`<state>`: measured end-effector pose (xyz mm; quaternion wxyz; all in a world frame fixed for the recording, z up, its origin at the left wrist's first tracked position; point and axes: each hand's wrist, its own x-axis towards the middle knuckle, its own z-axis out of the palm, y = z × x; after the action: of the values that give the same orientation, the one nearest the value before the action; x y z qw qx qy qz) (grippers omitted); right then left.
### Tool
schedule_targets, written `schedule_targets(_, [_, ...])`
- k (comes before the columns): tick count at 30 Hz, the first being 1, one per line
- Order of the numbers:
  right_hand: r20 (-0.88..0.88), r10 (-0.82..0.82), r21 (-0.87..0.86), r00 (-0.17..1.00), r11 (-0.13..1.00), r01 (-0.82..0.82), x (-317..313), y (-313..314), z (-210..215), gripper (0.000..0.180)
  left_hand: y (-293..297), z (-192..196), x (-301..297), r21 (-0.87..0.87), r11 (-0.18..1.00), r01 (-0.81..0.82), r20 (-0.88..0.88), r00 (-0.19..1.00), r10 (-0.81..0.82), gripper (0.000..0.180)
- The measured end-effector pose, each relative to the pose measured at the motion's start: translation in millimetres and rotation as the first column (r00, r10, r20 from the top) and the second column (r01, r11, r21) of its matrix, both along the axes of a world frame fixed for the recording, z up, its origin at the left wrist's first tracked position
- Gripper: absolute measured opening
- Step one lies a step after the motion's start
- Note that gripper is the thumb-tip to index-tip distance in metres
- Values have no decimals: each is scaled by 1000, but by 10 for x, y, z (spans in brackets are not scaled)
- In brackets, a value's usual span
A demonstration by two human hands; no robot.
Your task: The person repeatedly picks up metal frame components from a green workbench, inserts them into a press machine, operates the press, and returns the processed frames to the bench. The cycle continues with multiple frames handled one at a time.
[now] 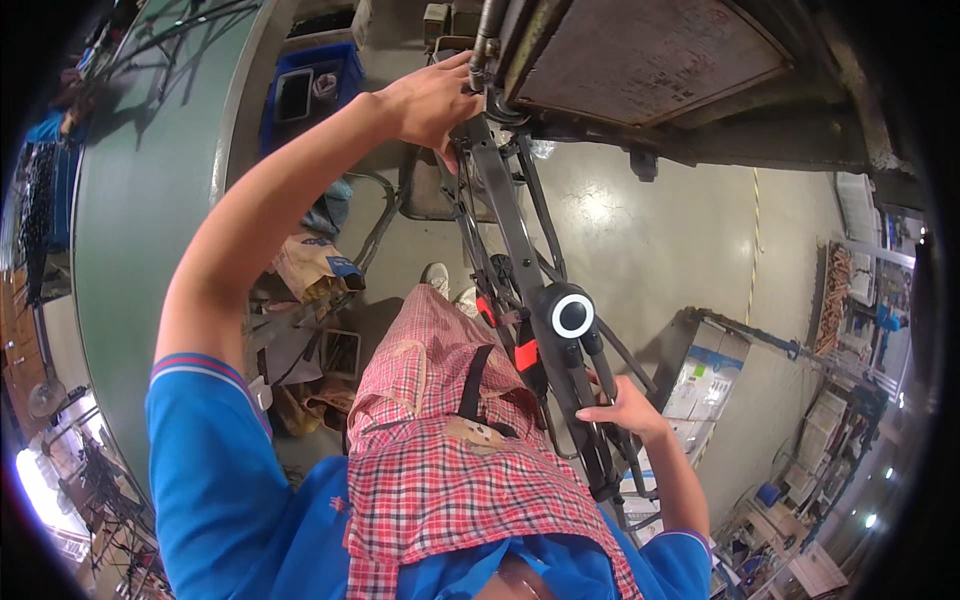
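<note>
A long black tubular metal frame (515, 225) slants across in front of me, its far end under a large worn machine (650, 60). It carries a round black cap with a white ring (573, 316) and red parts (526, 354). At the far end my left hand (432, 105) grips the frame beside the machine's upright rod; some fingertips are hidden there. Nearer my body, my right hand (625, 410) is closed around the frame's tubes, thumb across the top and the other fingers mostly behind.
Left of the frame stand a blue bin (345, 75) with small items and a paper bag (315, 268) among clutter. A green surface (140, 270) runs along the left. To the right are a white-panelled stand (705, 375), a yellow-striped line (756, 215) and loaded shelves (860, 300).
</note>
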<state>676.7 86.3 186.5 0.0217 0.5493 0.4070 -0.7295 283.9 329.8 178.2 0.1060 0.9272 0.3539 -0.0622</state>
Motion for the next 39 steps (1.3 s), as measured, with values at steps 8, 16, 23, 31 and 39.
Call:
schedule_targets(8, [111,9,-8,994,1000,-8,296,28,-72,66,177,-71,110,57,992,110,334,934,-123,72])
schedule_targets(16, [223,107,-69,969,993,-94,373,92,-94,73,197,-348,123,217,967,133,319,927,-199,77])
schedule_targets(23, [227,41,-25,973,999,-37,283,96,-2,65,177,-671,172,230,970,80,326,933,-154,76])
schedule_targets(31, [232,21,38,973,999,-31,203,181,218,61,125,-588,109,221,975,-2,412,907,-92,83])
schedule_targets(39, [221,93,40,971,994,-104,318,169,89,62,-8,-616,56,162,986,-25,422,905,-46,78])
